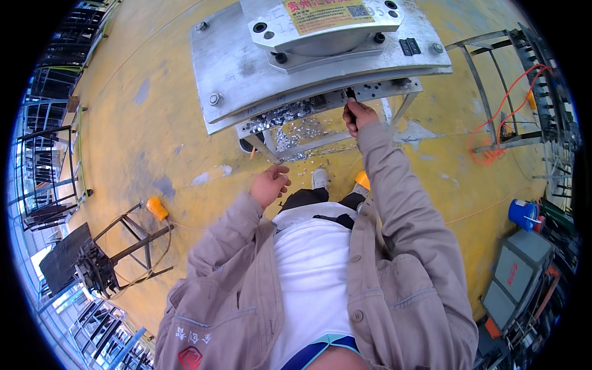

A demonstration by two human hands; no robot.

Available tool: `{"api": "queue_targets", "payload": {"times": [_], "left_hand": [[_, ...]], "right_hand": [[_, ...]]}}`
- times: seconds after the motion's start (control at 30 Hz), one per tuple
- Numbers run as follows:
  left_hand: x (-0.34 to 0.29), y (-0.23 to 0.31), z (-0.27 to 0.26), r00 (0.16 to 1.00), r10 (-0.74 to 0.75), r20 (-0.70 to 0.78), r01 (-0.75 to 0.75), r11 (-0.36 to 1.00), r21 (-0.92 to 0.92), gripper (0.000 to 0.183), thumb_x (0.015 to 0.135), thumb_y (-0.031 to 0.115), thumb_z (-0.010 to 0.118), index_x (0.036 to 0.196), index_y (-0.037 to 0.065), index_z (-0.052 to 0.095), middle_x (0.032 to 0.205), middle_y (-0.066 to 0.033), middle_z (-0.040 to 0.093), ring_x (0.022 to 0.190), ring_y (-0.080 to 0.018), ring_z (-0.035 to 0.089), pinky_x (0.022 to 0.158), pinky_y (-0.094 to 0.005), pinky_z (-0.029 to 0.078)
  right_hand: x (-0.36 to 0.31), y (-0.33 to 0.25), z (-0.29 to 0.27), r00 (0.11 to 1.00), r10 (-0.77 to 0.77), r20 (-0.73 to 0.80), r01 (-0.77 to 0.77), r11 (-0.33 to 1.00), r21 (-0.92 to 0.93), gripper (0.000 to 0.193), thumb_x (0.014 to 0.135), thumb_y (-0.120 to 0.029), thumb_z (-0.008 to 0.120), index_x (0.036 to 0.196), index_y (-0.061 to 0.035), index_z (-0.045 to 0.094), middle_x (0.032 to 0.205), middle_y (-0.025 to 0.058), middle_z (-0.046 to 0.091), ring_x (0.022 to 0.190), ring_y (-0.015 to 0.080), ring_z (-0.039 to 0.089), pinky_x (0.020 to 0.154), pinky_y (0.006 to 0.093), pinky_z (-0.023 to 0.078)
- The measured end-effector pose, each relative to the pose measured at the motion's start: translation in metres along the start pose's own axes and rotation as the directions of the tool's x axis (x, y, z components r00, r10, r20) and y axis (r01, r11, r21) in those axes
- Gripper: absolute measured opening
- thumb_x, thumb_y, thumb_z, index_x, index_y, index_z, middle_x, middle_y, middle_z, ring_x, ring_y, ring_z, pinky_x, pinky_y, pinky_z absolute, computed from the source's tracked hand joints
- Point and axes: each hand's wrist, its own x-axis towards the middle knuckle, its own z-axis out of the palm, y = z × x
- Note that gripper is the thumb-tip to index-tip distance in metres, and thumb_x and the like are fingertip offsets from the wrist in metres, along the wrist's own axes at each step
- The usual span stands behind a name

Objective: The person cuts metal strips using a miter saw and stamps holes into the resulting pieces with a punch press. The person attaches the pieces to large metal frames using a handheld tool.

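In front of me stands a metal press (240, 68) with a heavy steel plate and a yellow label on its upper block. My right hand (359, 117) is at the front edge of its lower bed, closed round a small black piece (351, 94) that reaches into the gap under the plate. The piece's far end is hidden there. Nearer to me, my left hand (270, 185) hangs below the press, fingers loosely bent and apart, with nothing seen in it. Two small black slotted pieces (409, 46) lie on top of the plate at the right.
Small round metal slugs (287, 117) cover the bed's left part, with more scattered on the floor below. A yellow foot pedal (362, 180) is by my foot, another yellow device (157, 208) farther left. Metal frames, an orange hose (493, 154), a blue bucket (523, 213) and a grey cabinet (517, 277) stand around.
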Motion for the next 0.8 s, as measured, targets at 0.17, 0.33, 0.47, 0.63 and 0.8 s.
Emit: {"api": "queue_targets", "payload": {"times": [0.17,0.33,0.47,0.63,0.8], "left_hand": [[-0.007,-0.017,0.008,0.999,-0.042,0.023,0.044,0.993,-0.106,0.036,0.091,0.014,0.051,0.125,0.002,0.051,0.094,-0.0062,0.061,0.074,-0.0122,0.057,0.063,-0.0265,0.048],[-0.008,-0.009,0.020,0.997,-0.005,0.077,0.011,0.997,-0.077,0.036,0.092,0.015,0.050,0.125,0.001,0.051,0.096,-0.0064,0.060,0.074,-0.0119,0.056,0.063,-0.0260,0.048],[-0.007,-0.004,0.023,0.994,0.029,0.104,-0.028,1.000,-0.006,0.035,0.092,0.016,0.049,0.124,0.001,0.051,0.094,-0.0061,0.061,0.075,-0.0119,0.057,0.065,-0.0261,0.048],[0.000,0.014,0.029,0.971,0.175,0.162,-0.204,0.961,0.186,0.033,0.093,0.016,0.050,0.123,0.001,0.053,0.096,-0.0070,0.063,0.080,-0.0128,0.059,0.070,-0.0269,0.049],[0.002,0.085,0.063,0.746,0.637,0.197,-0.661,0.667,0.345,0.030,0.093,0.015,0.052,0.120,0.003,0.056,0.100,-0.0098,0.065,0.086,-0.0216,0.063,0.076,-0.0322,0.050]], "right_hand": [[0.005,0.004,-0.004,1.000,-0.004,0.021,0.003,0.999,0.036,0.031,0.092,-0.039,0.060,0.081,-0.0103,0.056,0.060,0.0010,0.052,0.040,0.0098,0.036,0.036,0.0270,0.024],[0.006,0.005,-0.003,1.000,-0.008,0.006,0.007,0.999,0.040,0.032,0.093,-0.039,0.059,0.082,-0.0090,0.056,0.061,0.0014,0.053,0.040,0.0103,0.037,0.036,0.0276,0.025],[0.005,0.008,-0.003,1.000,-0.027,0.005,0.027,0.999,0.032,0.030,0.094,-0.039,0.056,0.085,-0.0104,0.054,0.062,0.0011,0.050,0.043,0.0106,0.037,0.037,0.0268,0.026],[0.003,0.012,-0.002,0.998,-0.067,0.012,0.067,0.996,0.054,0.032,0.095,-0.040,0.054,0.083,-0.0103,0.055,0.061,0.0019,0.051,0.043,0.0110,0.040,0.036,0.0267,0.028],[-0.039,0.063,-0.039,0.999,-0.037,-0.022,0.033,0.986,-0.164,0.036,0.096,-0.040,0.053,0.103,-0.0072,0.065,0.065,0.0018,0.060,0.044,0.0088,0.045,0.040,0.0265,0.034]]}}
